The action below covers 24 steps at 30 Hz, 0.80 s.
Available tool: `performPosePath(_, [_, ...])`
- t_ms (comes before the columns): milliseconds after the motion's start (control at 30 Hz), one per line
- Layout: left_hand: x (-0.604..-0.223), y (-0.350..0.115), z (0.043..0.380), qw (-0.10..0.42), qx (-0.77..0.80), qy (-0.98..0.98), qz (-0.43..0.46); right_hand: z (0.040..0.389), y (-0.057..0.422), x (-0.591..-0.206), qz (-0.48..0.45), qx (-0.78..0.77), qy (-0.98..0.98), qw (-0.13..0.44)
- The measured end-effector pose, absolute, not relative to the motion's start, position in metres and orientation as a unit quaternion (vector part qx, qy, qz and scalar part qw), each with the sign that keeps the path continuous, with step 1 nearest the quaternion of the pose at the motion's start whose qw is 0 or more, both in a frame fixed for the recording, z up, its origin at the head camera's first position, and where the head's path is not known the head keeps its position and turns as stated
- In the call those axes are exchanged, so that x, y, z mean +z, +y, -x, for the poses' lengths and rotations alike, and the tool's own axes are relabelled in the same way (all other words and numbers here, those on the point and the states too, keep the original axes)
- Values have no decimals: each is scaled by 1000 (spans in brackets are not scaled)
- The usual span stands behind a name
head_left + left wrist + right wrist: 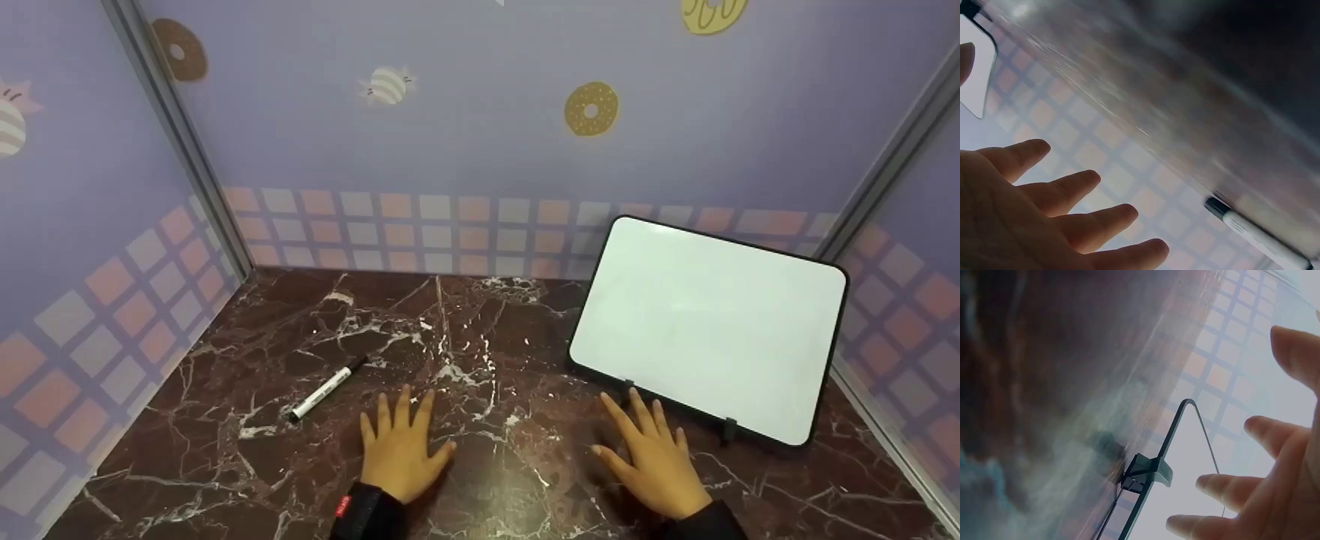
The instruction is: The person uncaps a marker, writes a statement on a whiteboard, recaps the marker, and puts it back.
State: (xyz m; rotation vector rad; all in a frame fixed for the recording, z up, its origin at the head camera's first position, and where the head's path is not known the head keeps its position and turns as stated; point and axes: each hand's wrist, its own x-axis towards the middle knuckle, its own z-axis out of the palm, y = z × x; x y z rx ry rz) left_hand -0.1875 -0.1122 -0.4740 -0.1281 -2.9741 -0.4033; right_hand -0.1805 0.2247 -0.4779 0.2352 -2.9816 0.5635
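My left hand (401, 454) is spread out over the marble-patterned table (502, 420), fingers straight and holding nothing. To its left lies a white marker (326, 391) with a black cap, which also shows in the left wrist view as a white-barrelled marker (1261, 239). Over on the right, my right hand (656, 465) is spread too, with nothing in it. Just beyond its fingertips stands a whiteboard (709, 330) with a thin black frame, tilted back, with small black clips (729, 430) at its lower edge. The right wrist view shows one clip (1145, 471) close up.
A purple back wall (480, 135) with printed doughnuts and a checked band rises behind the table. Similar side panels (67, 300) enclose it left and right, joined by grey metal corner strips (180, 135).
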Motion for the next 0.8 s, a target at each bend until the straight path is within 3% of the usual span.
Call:
performPosePath(633, [-472,-201,209,19,-145,-988,-48,179,252,-471,-29,194,-980,38])
performPosePath(800, [-472,-213,211,4,-156,-986,-59,181,263,-467,-15,172,-983,63])
